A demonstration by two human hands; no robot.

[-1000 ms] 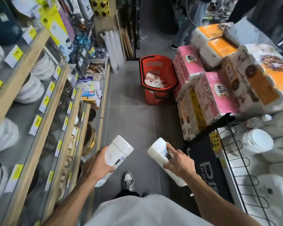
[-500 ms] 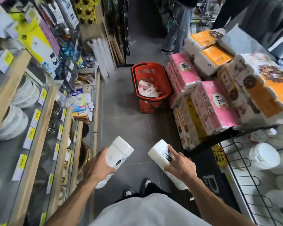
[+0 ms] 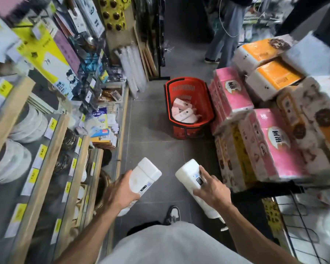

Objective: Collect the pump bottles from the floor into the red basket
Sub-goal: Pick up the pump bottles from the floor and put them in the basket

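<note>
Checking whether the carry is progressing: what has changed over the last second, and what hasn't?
The person has stepped along the aisle, so the red basket sits nearer and lower in view. Nothing was taken or let go. Unchanged: the left hand grips one pump bottle, the right hand a second pump bottle, and the bottles in the basket lie as before.

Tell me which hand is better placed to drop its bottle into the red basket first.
Right, probably. The right hand and its bottle line up with the red basket ahead; the left hand, with the other bottle, is off toward the shelves.
</note>
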